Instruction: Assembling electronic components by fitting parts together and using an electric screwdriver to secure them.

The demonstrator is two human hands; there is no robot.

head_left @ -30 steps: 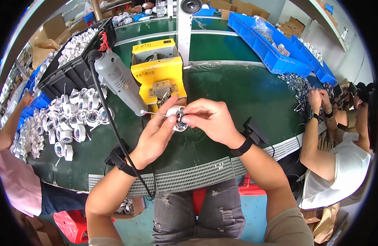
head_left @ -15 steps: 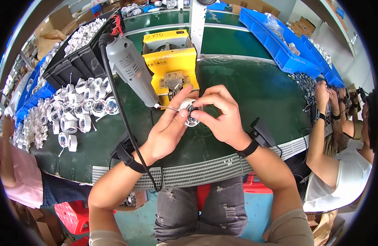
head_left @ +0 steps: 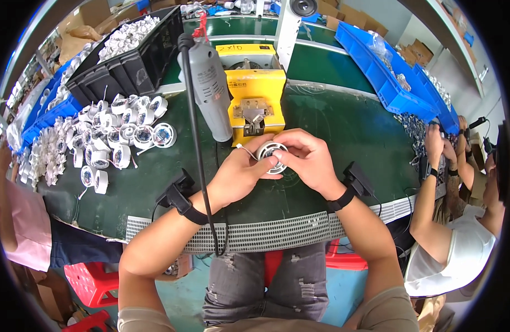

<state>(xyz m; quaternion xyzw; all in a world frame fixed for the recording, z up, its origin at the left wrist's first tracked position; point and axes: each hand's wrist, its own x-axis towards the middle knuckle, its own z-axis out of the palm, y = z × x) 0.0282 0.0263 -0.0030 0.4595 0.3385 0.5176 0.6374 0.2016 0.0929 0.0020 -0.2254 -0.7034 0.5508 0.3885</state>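
Observation:
Between my hands, above the green bench in front of the yellow machine, is a white round housing [head_left: 263, 150] with an open ringed face turned up toward me. A thin wire with a small white plug sticks out from its left side. My left hand [head_left: 239, 174] grips the housing from the left, its thumb reaching into the middle. From the right, my right hand [head_left: 310, 161] closes round the rim, with its thumb also pressed on the inside. My thumbs hide most of what lies inside the ring.
A grey electric screwdriver [head_left: 206, 91] hangs upright beside the yellow screw feeder [head_left: 259, 88], its black cable passing before my left forearm. Several white round housings [head_left: 119, 133] lie left, before a black crate [head_left: 119, 69]. Blue bins [head_left: 385, 83] stand far right, near a co-worker's hands [head_left: 435, 143].
The housing now faces up more squarely, and both thumbs press into it. Earlier my right fingers were pinching at its face. The whole view has shifted a little.

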